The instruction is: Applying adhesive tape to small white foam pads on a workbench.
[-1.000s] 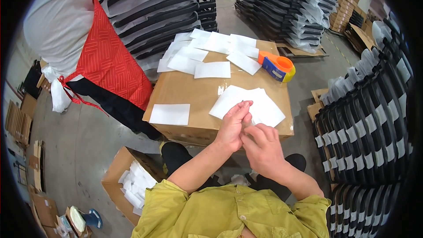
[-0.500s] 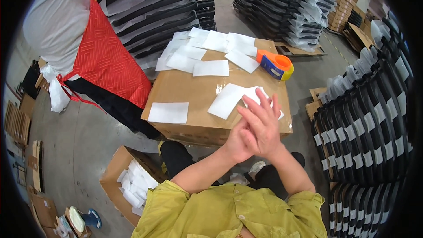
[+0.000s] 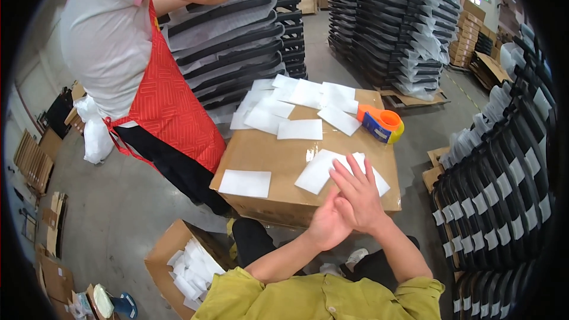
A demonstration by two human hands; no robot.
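The right hand (image 3: 363,200), fingers outstretched, rests against the left hand (image 3: 329,226), whose grip I cannot tell; white sheets (image 3: 300,130) are left loose on the near carton (image 3: 281,157), while black frames (image 3: 498,216) at right already carry white pieces (image 3: 491,194)

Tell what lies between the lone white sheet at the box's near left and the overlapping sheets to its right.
Just the bare brown top of the cardboard box shows between the lone sheet and the overlapping sheets, in the head view.

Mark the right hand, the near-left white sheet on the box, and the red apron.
Right hand (image 3: 363,202), head view: its back.
White sheet (image 3: 245,183), head view: its centre.
Red apron (image 3: 175,117), head view: its middle.
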